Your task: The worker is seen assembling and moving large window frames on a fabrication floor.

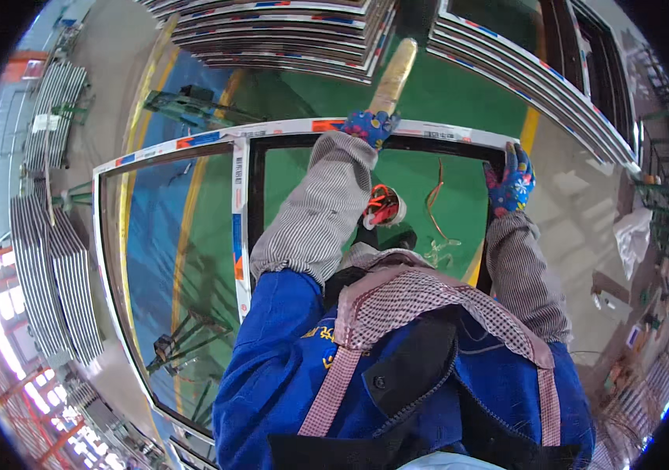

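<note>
Floor (460, 86): green, with yellow and blue lines, seen through the frame openings.
Stacked frames (287, 35): piles of window frames at the top, more at the far left and upper right.
Window frame (193, 142): large, white, taped in blue and orange, lying flat at working height; one mullion (240, 227) splits it into two openings.
Left hand (369, 125): in a blue flowered glove, fingers curled over the far rail of the frame, gripping it.
Right hand (511, 182): same kind of glove, clasping the right corner of the frame from inside.
Wooden handle (394, 74): pale, rising beyond the left hand; contact with the hand not discernible.
Orange strip (433, 200): thin, curled, on the floor inside the right opening.
</note>
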A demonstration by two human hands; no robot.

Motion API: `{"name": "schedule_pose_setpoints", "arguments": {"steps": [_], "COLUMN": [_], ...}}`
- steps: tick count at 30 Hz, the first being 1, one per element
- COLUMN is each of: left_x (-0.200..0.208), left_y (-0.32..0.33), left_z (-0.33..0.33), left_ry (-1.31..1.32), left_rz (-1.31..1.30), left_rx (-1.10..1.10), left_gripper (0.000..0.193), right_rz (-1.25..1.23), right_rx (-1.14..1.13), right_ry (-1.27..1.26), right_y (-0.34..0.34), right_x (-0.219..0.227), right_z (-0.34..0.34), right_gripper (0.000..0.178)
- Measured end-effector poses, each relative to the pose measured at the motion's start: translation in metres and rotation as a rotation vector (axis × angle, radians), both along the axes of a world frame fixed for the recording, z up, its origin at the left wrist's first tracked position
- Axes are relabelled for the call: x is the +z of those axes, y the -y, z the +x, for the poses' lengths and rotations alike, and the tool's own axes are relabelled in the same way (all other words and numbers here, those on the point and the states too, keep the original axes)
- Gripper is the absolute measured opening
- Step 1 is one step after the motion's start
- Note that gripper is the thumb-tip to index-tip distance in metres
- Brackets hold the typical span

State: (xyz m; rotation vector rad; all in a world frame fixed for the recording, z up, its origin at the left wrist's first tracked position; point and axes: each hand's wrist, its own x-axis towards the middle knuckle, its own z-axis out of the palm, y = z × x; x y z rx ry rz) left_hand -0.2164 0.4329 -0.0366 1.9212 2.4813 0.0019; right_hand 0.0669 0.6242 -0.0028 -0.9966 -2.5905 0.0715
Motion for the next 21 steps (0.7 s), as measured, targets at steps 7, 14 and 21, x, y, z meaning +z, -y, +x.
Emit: {"name": "schedule_pose_setpoints", "arguments": {"steps": [7, 14, 21], "left_x": [-0.026, 0.034, 0.036], "left_y": [0.089, 0.138, 0.141], "left_z": [-0.075, -0.099, -0.107], "left_ry": [-0.083, -0.242, -0.161], "left_rz": [0.131, -0.217, -0.333], "left_rx": [0.025, 0.256, 0.313], "left_gripper": [0.054, 0.080, 0.080], "right_rz": [0.023, 0.094, 0.092], "right_rx": [0.035, 0.027, 0.062], "right_ry": [-0.100, -0.056, -0.099], "right_y": [-0.002, -0.005, -0.003], "right_x": [-0.009, -0.006, -0.003], "right_z": [-0.001, 0.000, -0.003], "right_gripper": [0.070, 0.066, 0.064]}}
